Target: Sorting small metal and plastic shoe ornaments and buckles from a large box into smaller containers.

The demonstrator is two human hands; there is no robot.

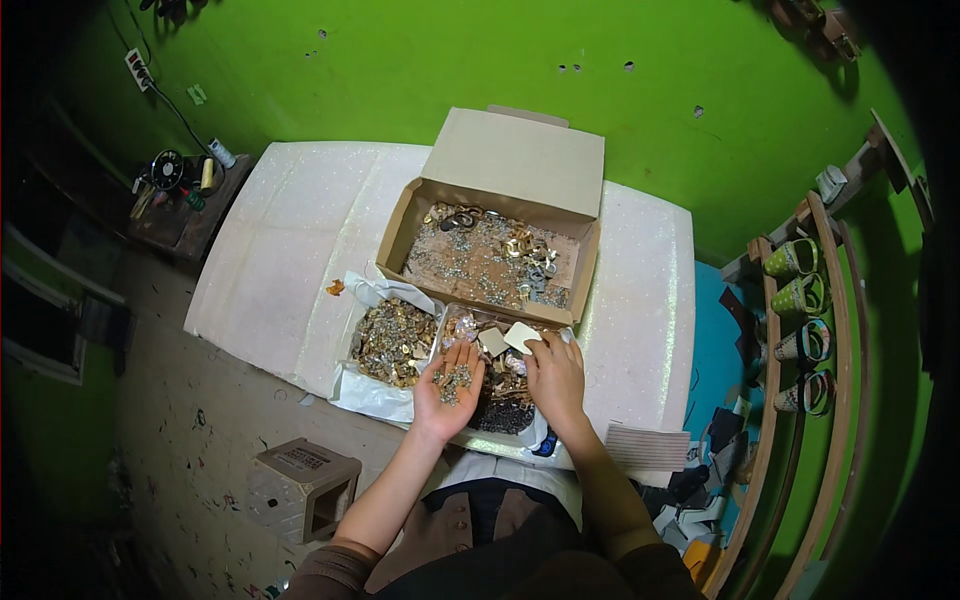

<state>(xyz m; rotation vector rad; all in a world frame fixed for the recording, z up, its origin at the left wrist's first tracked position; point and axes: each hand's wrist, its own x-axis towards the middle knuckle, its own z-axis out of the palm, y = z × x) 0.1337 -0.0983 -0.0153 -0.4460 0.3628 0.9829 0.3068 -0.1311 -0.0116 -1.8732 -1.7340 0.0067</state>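
Observation:
My left hand [432,408] is turned palm up, with a small heap of tiny silvery metal pieces [453,384] resting on it. To its right, my right hand [558,388] reaches palm down over an open container and has its fingertips on a cream-white flat piece [522,336] with rounded corners. Beside that piece lies a beige square piece [493,341]. Dark small parts [500,415] fill the near end of this container. Left of my hands, a box lined with white paper [372,400] holds many gold and bronze metal fittings [390,345].
Behind the containers stands an open cardboard box [525,150] with scattered metal fittings inside. All rest on a whitish sparkly table cover [290,250]. A plastic stool [300,490] is at left, a wooden rack [830,400] with sandals at right, and a striped sheet [645,448] near the table's right corner.

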